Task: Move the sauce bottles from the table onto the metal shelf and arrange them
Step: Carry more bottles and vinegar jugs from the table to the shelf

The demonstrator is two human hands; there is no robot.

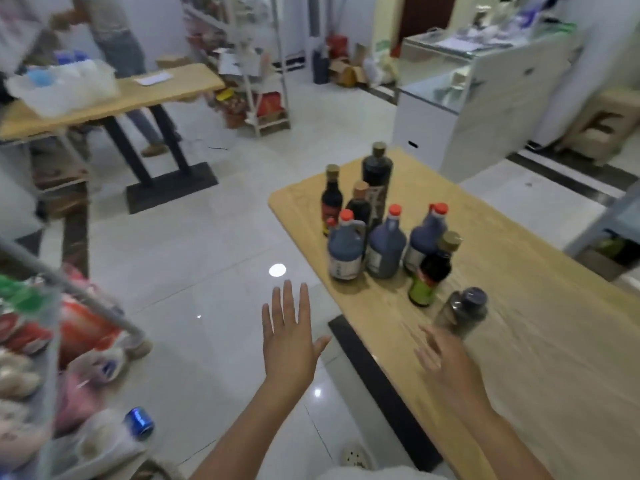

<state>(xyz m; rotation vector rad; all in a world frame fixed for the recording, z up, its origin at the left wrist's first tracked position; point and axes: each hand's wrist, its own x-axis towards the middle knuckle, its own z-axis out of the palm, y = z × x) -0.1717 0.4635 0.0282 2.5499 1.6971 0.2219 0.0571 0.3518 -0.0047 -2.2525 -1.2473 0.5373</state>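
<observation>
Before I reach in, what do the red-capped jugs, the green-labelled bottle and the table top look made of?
Red-capped jugs: probably plastic, matte; moulded side handle, dull bluish wall over dark liquid. Green-labelled bottle: likely glass; glossier dark wall, gold cap that looks metallic. Table top: wood or wood-look laminate, low sheen; pale grain lines. Motion blur leaves all three open.

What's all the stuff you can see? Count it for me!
jugs: three, dark with red caps, middle of near table
gold-capped bottles: four, dark, three behind jugs, one green-labelled in front
jar: one, dark lid, blurred, in front of the bottles
far table: one, light wood, upper left
metal shelf: one, grey, lower left, holding packets
can: one, blue, floor by shelf
left hand: one, open, over floor
right hand: one, open, over near table's edge
</observation>
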